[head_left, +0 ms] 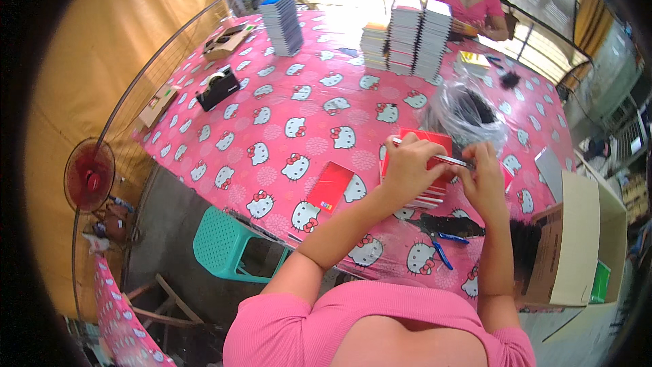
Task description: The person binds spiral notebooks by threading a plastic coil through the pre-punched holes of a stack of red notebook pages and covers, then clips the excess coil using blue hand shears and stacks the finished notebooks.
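My left hand and my right hand are closed on a thin notebook seen almost edge-on. It is held above a stack of small red notebooks. Fingers of the right hand pinch its right end, and the left hand grips the other side; the binding detail there is too small to make out. A single red notebook lies flat to the left of my left forearm. Near my right wrist lie pliers with blue handles, beside a dark flat piece.
A clear plastic bag with black contents stands beyond my hands. Tall notebook stacks and a blue-topped stack stand farther back. A tape dispenser sits left, a cardboard box right. Another person is across the table.
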`<state>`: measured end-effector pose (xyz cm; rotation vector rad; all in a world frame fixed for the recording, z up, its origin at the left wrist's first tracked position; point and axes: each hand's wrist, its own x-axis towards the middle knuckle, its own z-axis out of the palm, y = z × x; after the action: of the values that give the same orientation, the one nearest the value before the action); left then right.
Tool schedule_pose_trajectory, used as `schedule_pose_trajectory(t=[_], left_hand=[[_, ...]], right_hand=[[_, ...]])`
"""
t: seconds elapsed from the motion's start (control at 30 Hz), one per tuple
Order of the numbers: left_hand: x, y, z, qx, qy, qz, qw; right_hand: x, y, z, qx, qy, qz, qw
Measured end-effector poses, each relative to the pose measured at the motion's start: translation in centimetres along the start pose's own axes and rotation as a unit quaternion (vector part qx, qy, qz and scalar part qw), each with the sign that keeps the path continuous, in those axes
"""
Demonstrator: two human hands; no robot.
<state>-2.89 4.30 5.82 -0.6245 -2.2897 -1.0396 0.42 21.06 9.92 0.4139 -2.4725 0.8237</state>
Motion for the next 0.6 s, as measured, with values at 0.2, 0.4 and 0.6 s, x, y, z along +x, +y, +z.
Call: schedule_pose_trajectory(t=[0.2,0.4,0.6], left_hand=[[0.1,0.5,-0.2,-0.015,-0.029,-0.025,0.999],[0.1,0.5,-0.5,-0.031,-0.042,-0.038,0.998],[-0.2,0.3,-1.0,-0.047,-0.069,-0.031,0.996]], right_hand=[[0.0,-0.3,-0.2,0.007,-0.017,0.014,1.000],[-0.3,-0.1,0.9,-0.059,-0.012,-0.037,0.998],[0.1,-0.5,-4.8,0.032,-0.055,0.028,0.998]])
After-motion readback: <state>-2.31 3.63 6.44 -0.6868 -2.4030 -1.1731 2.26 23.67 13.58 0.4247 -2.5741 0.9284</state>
